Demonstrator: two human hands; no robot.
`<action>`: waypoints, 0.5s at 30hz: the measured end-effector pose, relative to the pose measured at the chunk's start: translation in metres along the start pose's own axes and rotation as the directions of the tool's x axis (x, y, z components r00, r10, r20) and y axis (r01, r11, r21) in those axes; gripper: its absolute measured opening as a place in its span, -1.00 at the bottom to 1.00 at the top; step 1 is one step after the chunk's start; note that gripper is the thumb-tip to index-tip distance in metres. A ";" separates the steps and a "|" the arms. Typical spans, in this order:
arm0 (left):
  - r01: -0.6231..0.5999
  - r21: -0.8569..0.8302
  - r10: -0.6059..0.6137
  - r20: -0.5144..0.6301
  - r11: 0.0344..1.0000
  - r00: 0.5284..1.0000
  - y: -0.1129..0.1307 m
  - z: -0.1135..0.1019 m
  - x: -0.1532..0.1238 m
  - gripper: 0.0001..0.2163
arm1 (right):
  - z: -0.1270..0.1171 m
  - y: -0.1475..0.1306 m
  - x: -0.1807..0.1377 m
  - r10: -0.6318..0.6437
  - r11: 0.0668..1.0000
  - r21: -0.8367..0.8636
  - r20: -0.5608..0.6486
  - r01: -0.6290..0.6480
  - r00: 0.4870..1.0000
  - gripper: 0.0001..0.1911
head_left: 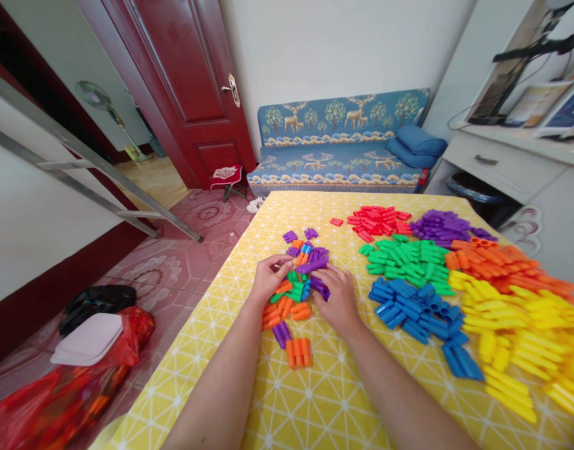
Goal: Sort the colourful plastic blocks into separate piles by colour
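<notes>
A mixed cluster of plastic tube-shaped building pieces lies on the yellow patterned tablecloth between my hands. Green pieces (295, 290) are in its middle, with orange pieces (283, 307) at the near side. My left hand (269, 279) is at the cluster's left edge, thumb and forefinger pinched together; what they hold is too small to make out. On the right side, my right hand (336, 299) has its fingers and thumb curled about a dark purple piece (320, 287). A longer purple piece (312, 266) lies just beyond its fingertips, beside a blue-and-orange piece (304, 254).
Sorted piles fill the table's right side: red (378, 222), purple (439, 229), green (409, 262), orange (498, 262), blue (416, 307) and yellow (516, 331). A blue sofa (334, 165) stands beyond the table. A metal ladder (99, 165) and bags (99, 375) are at left.
</notes>
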State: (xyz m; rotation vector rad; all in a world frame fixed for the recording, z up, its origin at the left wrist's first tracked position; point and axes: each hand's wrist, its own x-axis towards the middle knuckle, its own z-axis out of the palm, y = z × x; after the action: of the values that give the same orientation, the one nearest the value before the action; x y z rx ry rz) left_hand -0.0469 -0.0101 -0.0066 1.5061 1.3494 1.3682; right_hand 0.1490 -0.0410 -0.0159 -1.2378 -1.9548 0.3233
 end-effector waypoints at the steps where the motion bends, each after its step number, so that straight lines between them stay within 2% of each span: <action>1: -0.016 0.081 0.016 -0.006 0.997 1.000 -0.001 -0.001 -0.001 -0.76 | -0.001 0.000 0.000 -0.002 1.000 0.010 -0.004 0.002 1.000 -0.60; 4: -0.051 0.234 0.046 0.025 0.971 0.999 -0.002 -0.005 -0.003 -0.71 | -0.003 0.000 0.001 -0.001 0.999 0.038 -0.013 0.002 1.000 -0.62; 7: -0.078 0.284 0.060 0.072 0.956 0.996 0.000 -0.007 -0.003 -0.73 | -0.003 0.001 0.002 0.002 0.998 0.061 -0.020 -0.001 1.000 -0.64; 13: -0.180 0.219 0.128 0.234 0.959 0.964 0.006 -0.007 -0.002 -0.80 | -0.005 0.000 0.004 0.008 0.997 0.081 -0.090 -0.001 0.996 -0.71; 15: -0.187 0.201 0.131 0.263 0.962 0.956 0.007 -0.005 -0.002 -0.79 | -0.006 0.001 0.004 0.005 0.998 0.063 -0.118 0.003 0.993 -0.67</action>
State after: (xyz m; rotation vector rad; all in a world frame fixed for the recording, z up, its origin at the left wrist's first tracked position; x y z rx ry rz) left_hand -0.0504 -0.0143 0.0005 1.9051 1.2768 1.1032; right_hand 0.1531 -0.0376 -0.0106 -1.1903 -1.8297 0.3033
